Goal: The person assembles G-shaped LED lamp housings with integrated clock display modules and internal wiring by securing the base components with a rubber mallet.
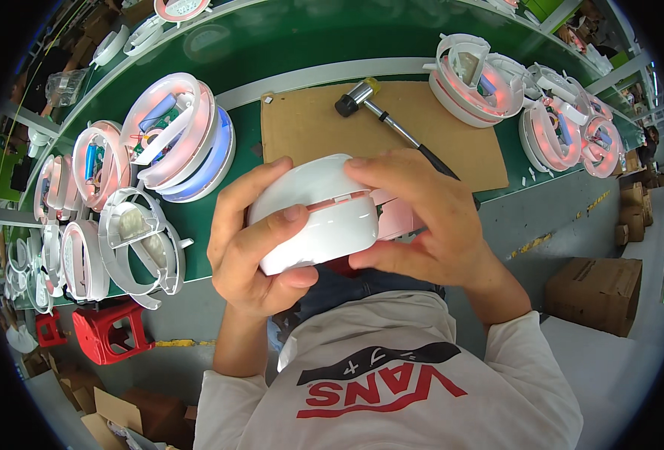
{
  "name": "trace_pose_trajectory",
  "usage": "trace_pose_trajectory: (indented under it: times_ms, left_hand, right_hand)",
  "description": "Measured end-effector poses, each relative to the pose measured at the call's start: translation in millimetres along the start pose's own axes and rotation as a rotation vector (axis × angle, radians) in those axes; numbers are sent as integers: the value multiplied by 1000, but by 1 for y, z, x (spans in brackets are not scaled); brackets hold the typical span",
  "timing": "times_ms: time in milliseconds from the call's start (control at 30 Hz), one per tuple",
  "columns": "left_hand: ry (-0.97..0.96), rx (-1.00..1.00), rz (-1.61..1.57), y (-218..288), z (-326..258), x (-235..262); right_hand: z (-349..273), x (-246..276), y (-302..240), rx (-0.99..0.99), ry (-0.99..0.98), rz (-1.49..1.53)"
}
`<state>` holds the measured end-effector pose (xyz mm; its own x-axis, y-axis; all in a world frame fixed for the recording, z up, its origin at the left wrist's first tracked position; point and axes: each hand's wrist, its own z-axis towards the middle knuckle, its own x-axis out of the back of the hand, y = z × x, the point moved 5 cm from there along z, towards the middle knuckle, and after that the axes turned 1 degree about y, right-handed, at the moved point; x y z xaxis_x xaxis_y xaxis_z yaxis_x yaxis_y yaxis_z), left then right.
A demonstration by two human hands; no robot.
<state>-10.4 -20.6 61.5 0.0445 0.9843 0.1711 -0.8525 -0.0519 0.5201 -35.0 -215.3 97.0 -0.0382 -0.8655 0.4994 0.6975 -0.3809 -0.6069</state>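
- Green tabletop (302,45) stretches across a busy workshop, with a brown cardboard sheet (309,124) lying at its near edge.
- Over that near edge, a round white housing (313,217) is held up off the tabletop, with a thin pink seam around it.
- Left hand (253,247) cups it from below, thumb pressed on the front; right hand (422,217) grips its other side. Both are clamped on it!
- Hammer (384,116) lies on the cardboard just beyond.
- Open white-and-pink shells (174,139) crowd the left end, and more shells (482,79) sit at the right end.
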Motion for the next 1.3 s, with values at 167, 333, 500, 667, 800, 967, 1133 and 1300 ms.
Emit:
trace_pose_trajectory:
  times_ms: [167,333,500,667,800,967,1133,1300]
  left_hand:
    - [-3,-55,39,4,6,-2]
    - [-43,-104,236,11,5,0]
    - [-29,-140,357,11,5,3]
    - [17,-100,249,11,0,4]
    - [-11,-75,286,16,5,4]
    - [-10,-88,297,14,6,5]
    - [-54,1,124,12,12,-1]
    - [-51,59,9,8,10,-3]
  right_hand:
    - [6,-5,3,-88,58,99]
    - [5,-5,0,71,12,-153]
    - [11,-7,-2,89,11,-213]
    - [12,-10,1,135,44,-279]
    - [10,-10,-1,180,80,-139]
    - [11,-11,0,202,71,-146]
    - [11,-6,0,206,50,-207]
    - [13,-8,-1,88,37,-56]
